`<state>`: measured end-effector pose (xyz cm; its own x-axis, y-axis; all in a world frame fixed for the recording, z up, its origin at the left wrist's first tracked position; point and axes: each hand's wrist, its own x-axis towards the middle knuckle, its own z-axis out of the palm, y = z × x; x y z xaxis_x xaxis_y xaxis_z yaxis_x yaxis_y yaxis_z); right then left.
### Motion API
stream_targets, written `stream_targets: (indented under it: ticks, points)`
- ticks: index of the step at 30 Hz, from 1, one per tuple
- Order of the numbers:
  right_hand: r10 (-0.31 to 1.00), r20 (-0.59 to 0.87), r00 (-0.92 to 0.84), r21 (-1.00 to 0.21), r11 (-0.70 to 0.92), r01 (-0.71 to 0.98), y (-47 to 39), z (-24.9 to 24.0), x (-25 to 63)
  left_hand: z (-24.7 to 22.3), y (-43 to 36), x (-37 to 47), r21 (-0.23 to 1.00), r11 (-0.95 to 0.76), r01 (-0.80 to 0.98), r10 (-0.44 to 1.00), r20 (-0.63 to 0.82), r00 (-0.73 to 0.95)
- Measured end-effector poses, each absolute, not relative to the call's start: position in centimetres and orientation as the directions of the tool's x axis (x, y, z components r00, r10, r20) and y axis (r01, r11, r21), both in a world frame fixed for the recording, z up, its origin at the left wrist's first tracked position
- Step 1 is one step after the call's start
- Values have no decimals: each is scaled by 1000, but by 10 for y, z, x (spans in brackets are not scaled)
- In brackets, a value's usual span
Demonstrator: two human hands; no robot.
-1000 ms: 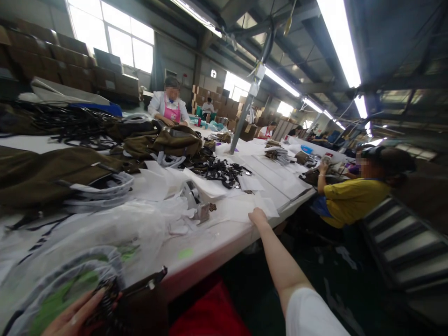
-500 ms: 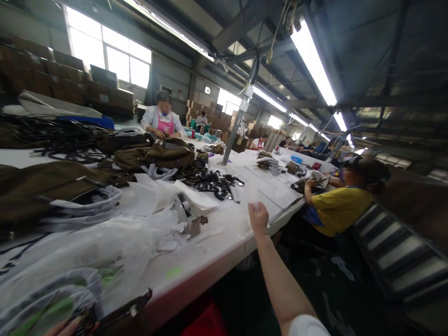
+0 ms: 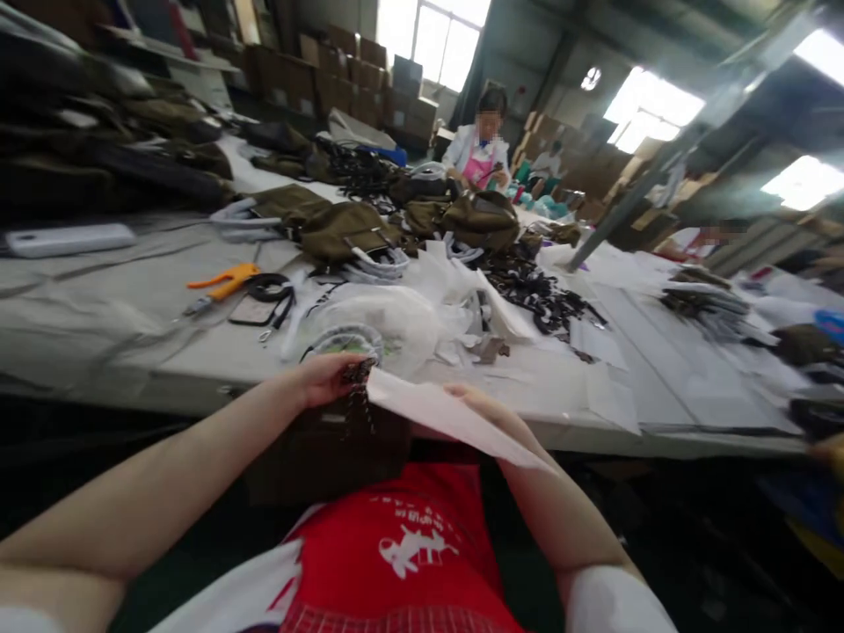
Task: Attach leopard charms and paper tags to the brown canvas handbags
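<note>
Head view: left hand [image 3: 325, 380] clamped on dark cords [image 3: 360, 376], right hand [image 3: 476, 403] closed on white sheet [image 3: 439, 410], at bench [image 3: 550, 403] near edge.

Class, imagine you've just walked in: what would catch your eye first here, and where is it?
Probably the red apron with its white print, low in the middle. Just above it, the white sheet stands out in the right hand, beside dark strands in the left hand. Farther left, an orange tool lies on the table.
</note>
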<state>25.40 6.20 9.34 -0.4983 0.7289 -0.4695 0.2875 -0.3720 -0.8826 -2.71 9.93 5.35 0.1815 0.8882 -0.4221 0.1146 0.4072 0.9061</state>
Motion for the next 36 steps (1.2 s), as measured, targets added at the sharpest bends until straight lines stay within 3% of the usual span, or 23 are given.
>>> stream_targets:
  ticks: [3,5,7,12,16,20,23,26,29,31,33,36]
  points:
    - [729,-485,-482,-747,-58,663,80,63,223,58,106,-34,813,582,25,790,-573,218]
    - [777,-437,-454,-634,91,768,85,56,207,64,103,-36,778,628,-4,757,-609,238]
    - [816,-380,-436,-610,133,781,84,53,192,70,96,-36,773,634,-13,752,-612,246]
    - [877,-309,-367,-749,13,663,73,36,155,78,68,-34,812,584,21,781,-568,259]
    - [937,-179,-299,-889,-24,457,69,19,140,68,43,-32,844,525,106,818,-535,211]
    - [961,-61,-270,-934,40,355,65,17,137,49,30,-31,920,308,243,934,-340,105]
    - [972,-23,-235,-952,50,301,62,19,136,40,29,-31,930,251,268,960,-275,56]
    - [983,-40,-179,-961,11,278,62,18,132,38,27,-29,898,156,411,982,-187,36]
    - [984,-96,-149,-958,-51,283,64,18,127,41,22,-27,787,-12,617,990,-78,118]
    - [978,-165,-125,-969,-137,207,64,19,125,43,18,-31,763,-57,643,986,-56,154]
    - [962,-249,-111,-967,-239,91,65,21,126,43,16,-39,778,-51,626,997,4,77]
    - [929,-335,-160,-937,-346,-47,64,27,130,42,18,-51,861,39,507,978,72,-198]
